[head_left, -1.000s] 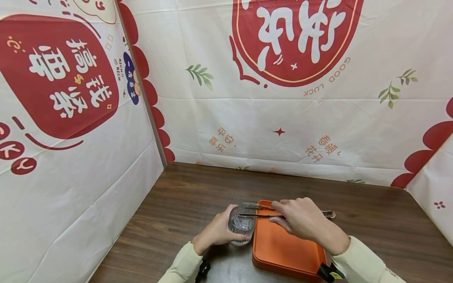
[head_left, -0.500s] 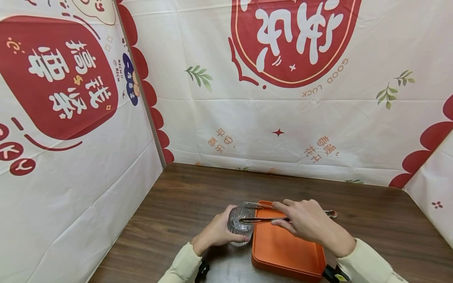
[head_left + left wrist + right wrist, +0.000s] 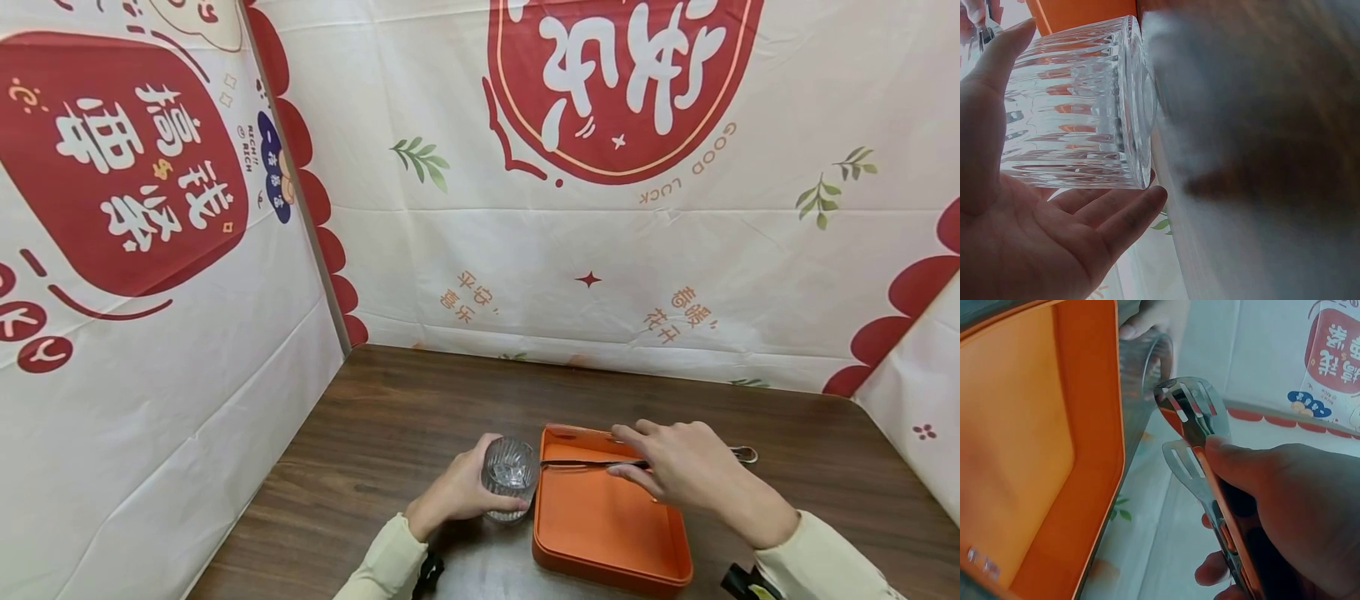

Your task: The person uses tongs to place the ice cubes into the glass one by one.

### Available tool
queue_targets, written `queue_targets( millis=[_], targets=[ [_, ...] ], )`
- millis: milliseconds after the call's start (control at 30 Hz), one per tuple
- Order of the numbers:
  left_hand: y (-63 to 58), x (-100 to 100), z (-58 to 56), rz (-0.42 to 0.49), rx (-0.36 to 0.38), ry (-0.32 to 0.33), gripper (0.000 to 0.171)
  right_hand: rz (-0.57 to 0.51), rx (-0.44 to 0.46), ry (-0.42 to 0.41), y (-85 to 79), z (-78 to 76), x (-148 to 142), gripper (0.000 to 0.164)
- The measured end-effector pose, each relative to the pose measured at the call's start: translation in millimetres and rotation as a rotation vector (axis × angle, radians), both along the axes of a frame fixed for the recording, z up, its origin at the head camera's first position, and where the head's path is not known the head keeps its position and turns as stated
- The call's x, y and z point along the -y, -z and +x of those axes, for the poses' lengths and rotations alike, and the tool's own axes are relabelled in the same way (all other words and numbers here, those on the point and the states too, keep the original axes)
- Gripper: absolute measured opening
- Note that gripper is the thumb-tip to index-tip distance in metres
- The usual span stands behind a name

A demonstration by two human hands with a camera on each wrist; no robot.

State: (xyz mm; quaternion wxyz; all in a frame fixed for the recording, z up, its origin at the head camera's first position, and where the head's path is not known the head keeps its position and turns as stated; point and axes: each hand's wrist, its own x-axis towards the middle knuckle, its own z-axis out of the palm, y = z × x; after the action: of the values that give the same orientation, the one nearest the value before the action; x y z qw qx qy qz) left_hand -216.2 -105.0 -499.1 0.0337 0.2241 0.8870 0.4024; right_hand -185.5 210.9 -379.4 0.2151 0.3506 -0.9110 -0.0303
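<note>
A clear ribbed glass (image 3: 510,479) stands on the table beside the orange tray, with my left hand (image 3: 467,486) holding it between thumb and fingers. In the left wrist view the thumb lies along one side of the glass (image 3: 1075,112) and the fingers pass behind the other. My right hand (image 3: 678,462) grips metal tongs (image 3: 588,463) above the orange tray (image 3: 607,542). Their slotted ends stand apart in the right wrist view, with nothing between them. A small clear piece (image 3: 984,564) lies in a corner of the tray in that view.
The dark wood table (image 3: 420,400) backs onto a white printed cloth (image 3: 405,250). Another cloth wall (image 3: 247,400) runs along the left side. The tray's raised rim is close to the right side of the glass.
My right hand has moved right with the tongs, whose ends have gone from over the glass to over the tray. The left hand and glass have stayed in place.
</note>
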Motion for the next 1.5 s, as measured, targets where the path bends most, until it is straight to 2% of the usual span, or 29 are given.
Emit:
queue_targets(
  millis=[367,600,967,1267,1500],
  targets=[
    [0.1,0,0.3,-0.015,0.011,-0.018,0.091,0.073,-0.012,0.084,-11.2,2.4,-33,0.043],
    [-1.1,0,-0.8,-0.017,0.011,-0.019,0.091,0.105,0.000,0.096,-16.8,2.7,-46,0.039],
    [-0.8,1,0.0,-0.016,0.010,-0.016,0.091,0.175,0.052,0.150,-21.1,2.2,-49,0.042],
    [-0.5,1,-0.3,-0.018,0.008,-0.020,0.091,0.255,0.177,0.207,-22.7,0.7,-47,0.041],
    [-1.0,1,-0.1,-0.028,0.010,-0.023,0.090,0.275,0.168,0.233,-19.8,-0.2,-42,0.044]
  ],
)
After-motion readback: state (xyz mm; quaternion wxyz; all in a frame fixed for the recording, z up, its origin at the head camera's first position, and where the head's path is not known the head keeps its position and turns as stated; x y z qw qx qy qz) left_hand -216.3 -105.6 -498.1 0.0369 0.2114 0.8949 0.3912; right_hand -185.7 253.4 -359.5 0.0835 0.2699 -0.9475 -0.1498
